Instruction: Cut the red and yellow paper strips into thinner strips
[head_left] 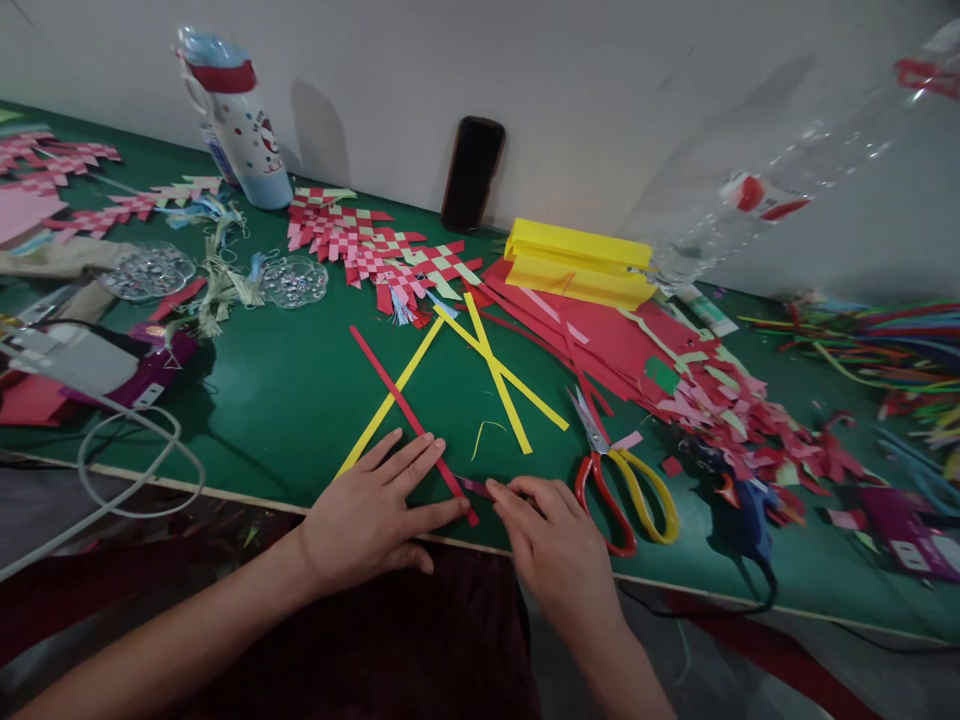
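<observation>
My left hand [382,500] lies flat with its fingers spread, pressing a red paper strip [390,385] against the green tabletop. The strip slants across a yellow paper strip [375,425], whose lower end is near my fingers. My right hand [551,530] is closed in a pinch on a thin dark purple piece [474,487], which reaches toward the red strip's near end; its exact kind is not clear. Two more yellow strips cross each other [491,360] farther back. Right of my right hand lie scissors [615,470] with one red and one yellow handle, blades apart.
Woven red paper pieces [360,240] lie at the back. Folded yellow paper [577,262] rests on red sheets [540,325], beside paper scraps [720,410]. A flask [240,130], a phone [472,172] and a plastic bottle [780,180] stand along the wall. A glue gun [750,510] lies right.
</observation>
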